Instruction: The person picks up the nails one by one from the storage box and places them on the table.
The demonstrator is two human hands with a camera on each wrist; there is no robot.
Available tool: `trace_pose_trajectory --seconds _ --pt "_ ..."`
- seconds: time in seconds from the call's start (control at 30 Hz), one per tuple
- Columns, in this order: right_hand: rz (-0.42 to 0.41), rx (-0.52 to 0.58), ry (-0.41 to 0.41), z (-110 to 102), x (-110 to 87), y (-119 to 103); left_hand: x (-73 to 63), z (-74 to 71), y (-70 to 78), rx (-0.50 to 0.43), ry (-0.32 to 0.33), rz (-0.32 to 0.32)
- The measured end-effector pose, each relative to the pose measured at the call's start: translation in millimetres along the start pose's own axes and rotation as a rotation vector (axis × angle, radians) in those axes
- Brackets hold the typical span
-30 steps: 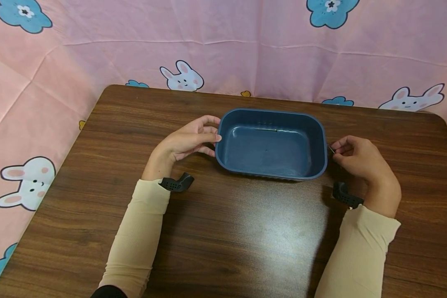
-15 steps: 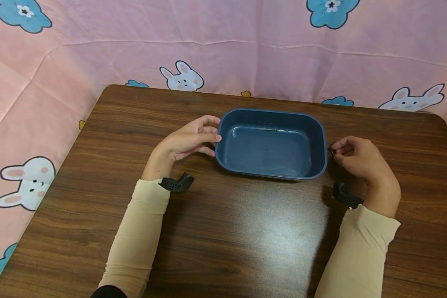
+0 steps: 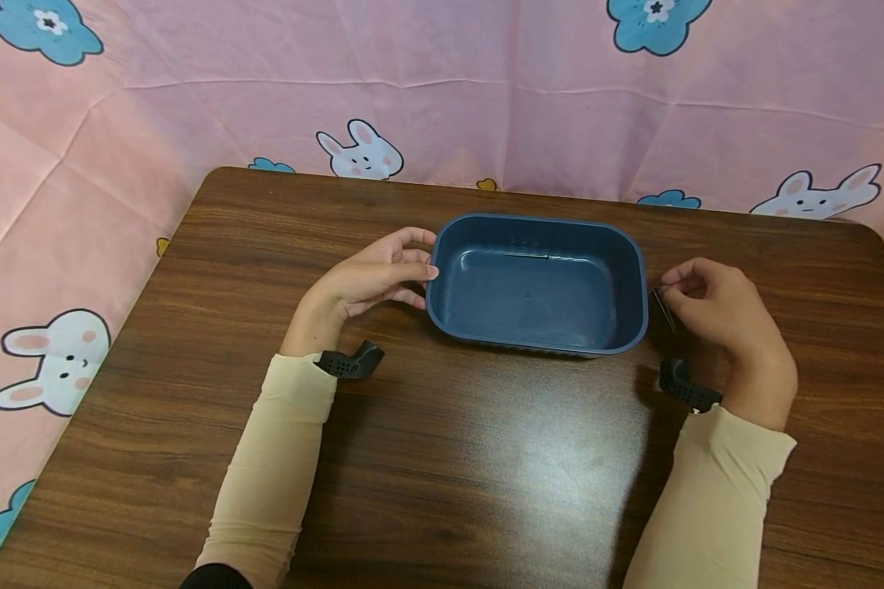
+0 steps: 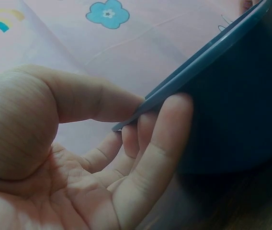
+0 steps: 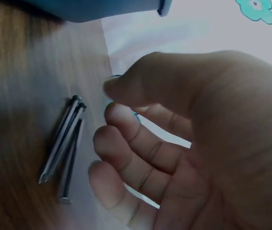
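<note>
A dark blue rectangular plastic tub (image 3: 530, 311) stands on the table. At its left end my left hand (image 3: 376, 274) grips the rim, thumb on top and fingers against the outside wall, as the left wrist view also shows. Inside the tub, a thin nail (image 3: 528, 257) lies along the far side of the floor. A few metal nails (image 5: 61, 143) lie close together on the table just right of the tub. My right hand (image 3: 718, 307) hovers beside them with loosely bent fingers; in the right wrist view nothing shows between thumb (image 5: 131, 88) and fingers.
The brown wood-grain table (image 3: 442, 458) ends at a pink cloth (image 3: 457, 123) with rabbits and flowers, hanging behind and to the left. A black wrist mount sits on each arm, at the left wrist (image 3: 349, 360) and right wrist (image 3: 685, 386).
My right fingertips have drawn slightly back and up from the nails, which now show more fully on the table. The left hand and tub have stayed in place.
</note>
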State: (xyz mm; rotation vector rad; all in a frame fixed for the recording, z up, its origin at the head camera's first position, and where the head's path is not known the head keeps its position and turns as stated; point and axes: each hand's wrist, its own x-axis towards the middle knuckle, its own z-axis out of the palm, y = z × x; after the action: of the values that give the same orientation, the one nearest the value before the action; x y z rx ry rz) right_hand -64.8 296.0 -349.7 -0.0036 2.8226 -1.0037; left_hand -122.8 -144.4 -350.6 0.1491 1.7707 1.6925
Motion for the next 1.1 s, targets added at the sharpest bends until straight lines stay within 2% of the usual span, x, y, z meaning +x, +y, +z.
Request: trace_pose_trajectory --seconds 0.33,0.53,0.9,1.1 --pt "-0.054 0.107 0.147 -6.2 -3.8 -4.1 2.2 0.9 0.8 -0.001 0.001 -0.004" --pt "-0.091 0.142 0.233 -9.7 -2.9 -16.1 1.9 1.0 -0.3 0.006 0.004 -0.009" --pt "-0.144 0.175 0.304 -22.4 -10.3 -39.8 2.5 2.7 -2.5 -0.009 -0.004 -0.005" --pt "-0.176 0.142 0.354 -22.5 -11.0 -59.6 -1.3 0.9 -0.1 0.013 -0.001 0.005"
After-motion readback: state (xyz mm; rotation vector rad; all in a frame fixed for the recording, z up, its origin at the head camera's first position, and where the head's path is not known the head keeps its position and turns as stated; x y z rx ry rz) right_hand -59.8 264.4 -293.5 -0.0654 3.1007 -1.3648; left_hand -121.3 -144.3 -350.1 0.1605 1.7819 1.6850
